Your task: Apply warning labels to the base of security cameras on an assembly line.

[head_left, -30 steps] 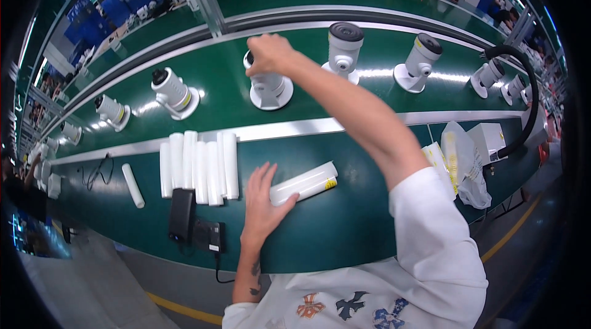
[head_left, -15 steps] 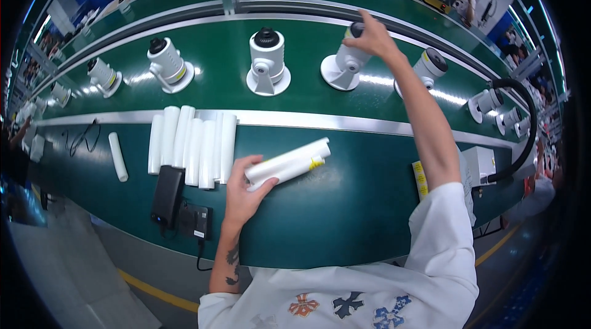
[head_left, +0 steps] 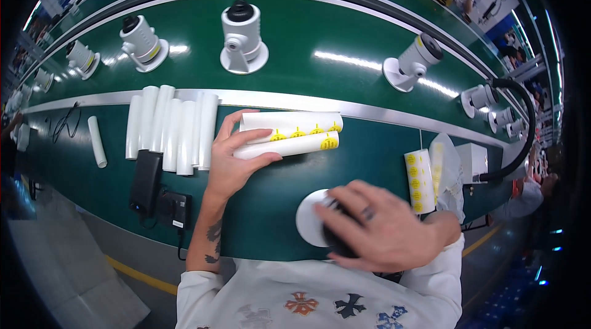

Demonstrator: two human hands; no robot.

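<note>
The right hand (head_left: 375,230) is clasping a white, round-based device (head_left: 309,221) with a black end, near the front edge of the green tabletop (head_left: 265,224).
The left hand (head_left: 237,153) is pinching a curled, glossy white sheet (head_left: 289,122) with yellow labels, its long axis running roughly along that edge; the device is appearing rightward and frontward of it, the right hand's blurred fingers partly hiding its axis.

Left hand (head_left: 232,162) in a curl, right hand (head_left: 385,230) palm-down, closer in
</note>
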